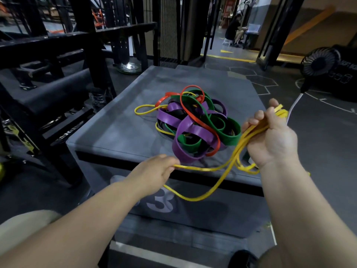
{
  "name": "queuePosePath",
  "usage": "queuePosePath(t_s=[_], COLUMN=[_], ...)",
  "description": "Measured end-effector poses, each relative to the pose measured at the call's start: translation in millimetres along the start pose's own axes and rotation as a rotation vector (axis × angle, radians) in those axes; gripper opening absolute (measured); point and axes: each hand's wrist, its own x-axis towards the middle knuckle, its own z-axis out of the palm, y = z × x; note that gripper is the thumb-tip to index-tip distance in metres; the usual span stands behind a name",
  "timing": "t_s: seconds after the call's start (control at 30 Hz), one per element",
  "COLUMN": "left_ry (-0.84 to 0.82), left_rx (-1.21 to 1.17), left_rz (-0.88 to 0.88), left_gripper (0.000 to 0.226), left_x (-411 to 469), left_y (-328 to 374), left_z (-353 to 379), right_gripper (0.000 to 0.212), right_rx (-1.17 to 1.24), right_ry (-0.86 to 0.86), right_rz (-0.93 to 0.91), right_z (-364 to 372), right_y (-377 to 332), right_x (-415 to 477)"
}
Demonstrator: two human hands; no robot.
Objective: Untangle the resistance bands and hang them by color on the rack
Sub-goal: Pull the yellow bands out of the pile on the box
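While the left hand [155,171] pinches one strand of a thin yellow rubber resistance band [195,168] at the near edge of the grey padded box [116,136], the right hand [272,136] clutches its bunched loops; beyond lies a tangled heap of purple, green and red bands [193,130] on the box top.

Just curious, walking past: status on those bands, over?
Left hand pinches, right hand grips yellow bands. Tangled pile on grey box. More yellow caught inside.

Smooth rubbery bands [195,122] lie on a matt grey padded box [119,132].
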Motion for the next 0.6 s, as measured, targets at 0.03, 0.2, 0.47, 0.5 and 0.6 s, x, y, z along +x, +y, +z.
queuePosePath(t_s=[0.03,0.2,0.47,0.5,0.6], left_ry=[-0.001,0.068,0.255,0.285,0.325], left_rx=[0.006,0.01,-0.213,-0.259,-0.33], left_rz=[0.075,0.294,0.387,0.357,0.298], left_gripper=[0.028,0.022,0.017,0.019,0.026], left_x=[-1.6,-7.8,-10.4,-10.9,-10.3], left_y=[6.8,33.4,45.0,44.3,42.1], left_z=[-3.7,-13.5,-21.8,-22.2,-23.8], right_gripper=[0.017,0.02,0.029,0.028,0.022], right_rx=[-0.022,-0.324,-1.042,-1.042,-0.994], right_ry=[-0.009,-0.172,-0.406,-0.418,-0.441], right_rz=[0.025,0.168,0.212,0.25,0.309], right_z=[1.0,5.1,0.7,1.7,5.2], right_y=[2.8,28.7,71.8,74.2,79.7], right_x=[-1.6,-15.4,-39.4,-41.6,-46.4])
